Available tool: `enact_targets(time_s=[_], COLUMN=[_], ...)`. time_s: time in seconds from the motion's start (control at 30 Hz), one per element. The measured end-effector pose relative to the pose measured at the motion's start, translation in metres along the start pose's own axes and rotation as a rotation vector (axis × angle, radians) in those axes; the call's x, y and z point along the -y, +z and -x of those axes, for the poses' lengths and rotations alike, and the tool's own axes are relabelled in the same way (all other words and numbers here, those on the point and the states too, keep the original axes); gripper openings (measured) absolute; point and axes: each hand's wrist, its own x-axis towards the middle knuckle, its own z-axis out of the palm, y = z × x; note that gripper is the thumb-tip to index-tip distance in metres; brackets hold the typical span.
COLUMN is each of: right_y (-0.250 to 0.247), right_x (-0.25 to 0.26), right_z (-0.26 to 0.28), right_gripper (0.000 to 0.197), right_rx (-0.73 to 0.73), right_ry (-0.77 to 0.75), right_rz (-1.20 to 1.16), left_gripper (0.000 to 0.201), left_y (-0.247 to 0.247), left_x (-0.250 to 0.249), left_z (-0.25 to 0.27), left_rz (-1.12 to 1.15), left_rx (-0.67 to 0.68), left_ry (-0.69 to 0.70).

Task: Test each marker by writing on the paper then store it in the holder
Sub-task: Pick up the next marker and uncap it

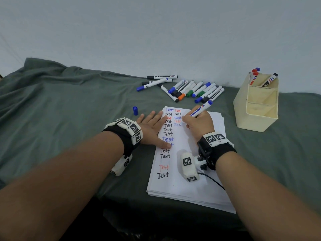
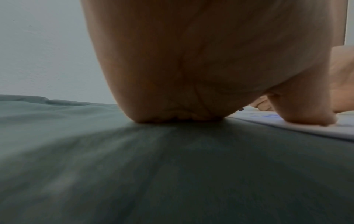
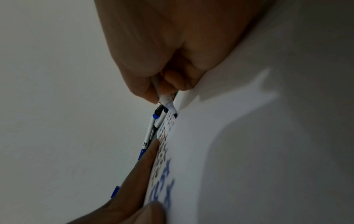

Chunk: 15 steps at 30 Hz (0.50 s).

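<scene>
grey-green cloth [image 1: 69, 105], paper stack [image 1: 194, 180] rows reading "test" in black, red, blue, cream holder [image 1: 257, 108] far right with four markers, left hand [image 1: 152, 127] flat, fingers straight on paper edge, right hand [image 1: 199, 124] fingers curled round blue marker [image 1: 201, 108], tip on paper, loose markers [image 1: 196, 91] beyond, labels unreadable, blue cap [image 1: 135, 110] on cloth

Colours and patterns we saw on the cloth, paper and markers

We saw a grey-green cloth [image 1: 60, 101] under white paper [image 1: 199, 180] bearing "Test" in blue, red and black. The marker [image 1: 201, 109] we held was white with a blue end and red and blue stripes. The loose cap [image 1: 135, 110] was blue. The pile of markers [image 1: 194, 90] had white barrels with blue, black, green and orange caps. The holder [image 1: 257, 105] was cream, the wall [image 1: 156, 32] pale grey. Our wristbands [image 1: 217, 146] were black with black-and-white square tags.
</scene>
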Motion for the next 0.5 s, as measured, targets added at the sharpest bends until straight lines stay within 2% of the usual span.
enact_targets(time_s=[0.13, 0.33, 0.5], right_y=[-0.0008, -0.0024, -0.0011], right_x=[-0.0007, -0.0042, -0.0008], right_z=[0.0011, -0.0036, -0.0015], right_gripper=[0.013, 0.008, 0.007], right_rx=[0.027, -0.061, -0.025], right_ry=[-0.012, 0.03, 0.024], right_rz=[0.013, -0.038, -0.013], left_gripper=[0.122, 0.121, 0.122], left_y=[-0.0015, -0.0024, -0.0028], left_x=[-0.0015, -0.0025, -0.002], left_z=[0.0025, 0.0041, 0.0041], left_rz=[0.0, 0.013, 0.01], left_rx=[0.005, 0.002, 0.01], left_ry=[-0.006, 0.0, -0.002])
